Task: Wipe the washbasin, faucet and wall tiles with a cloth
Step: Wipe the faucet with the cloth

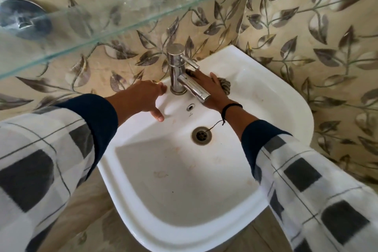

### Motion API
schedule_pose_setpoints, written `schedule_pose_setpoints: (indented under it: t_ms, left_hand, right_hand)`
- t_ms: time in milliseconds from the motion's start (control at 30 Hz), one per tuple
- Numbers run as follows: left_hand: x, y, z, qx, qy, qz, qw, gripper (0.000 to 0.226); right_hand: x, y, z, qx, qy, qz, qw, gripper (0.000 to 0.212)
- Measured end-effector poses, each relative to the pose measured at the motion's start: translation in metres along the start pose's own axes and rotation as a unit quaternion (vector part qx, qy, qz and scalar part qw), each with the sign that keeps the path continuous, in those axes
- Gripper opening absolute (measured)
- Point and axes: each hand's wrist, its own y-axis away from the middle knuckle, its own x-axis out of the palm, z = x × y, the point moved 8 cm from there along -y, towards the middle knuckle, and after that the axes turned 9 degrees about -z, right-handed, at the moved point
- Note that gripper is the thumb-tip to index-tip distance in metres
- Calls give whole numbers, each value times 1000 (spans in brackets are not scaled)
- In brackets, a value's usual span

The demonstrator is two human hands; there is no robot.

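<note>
at far left, upper corner: glass shelf (106, 16), slanting across the leaf-patterned wall tiles (306, 26), with a round metal fitting (24, 18) seen through it. next, your left hand (146, 98): fingers spread and empty, resting on the back ledge of the white washbasin (276, 96), just beside the faucet base. centre: chrome faucet (180, 71), upright, spout angled toward you; overflow hole and drain (201, 135) below it in the bowl. right of the faucet: your right hand (208, 90), pressed flat onto a dark cloth (225, 85) on the ledge, partly hidden by the spout; black wrist cord (231, 107) on that arm.
</note>
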Motion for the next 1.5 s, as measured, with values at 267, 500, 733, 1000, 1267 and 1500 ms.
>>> schedule_pose_setpoints:
  t_ms: [267,500,733,1000,1267,1500]
  left_hand:
    - [0,1,-1,1,-3,3,1000,102]
    - [-3,3,-2,-6,0,4,1000,102]
    - [-3,4,-3,-5,-4,7,1000,108]
    - [-3,6,-4,-17,-12,16,1000,107]
    - [-4,7,-3,-15,-6,22,1000,109]
    - [-7,10,-6,-17,9,20,1000,107]
  right_hand:
    - [2,-1,0,9,-6,-15,1000,59]
    - [-1,-4,2,19,-9,-22,1000,59]
    - [0,-10,-8,22,-12,-11,1000,59]
    - [3,-7,-8,43,5,-16,999,61]
    - [2,-6,-8,-12,-1,8,1000,61]
    - [-1,-4,-2,20,-18,10,1000,59]
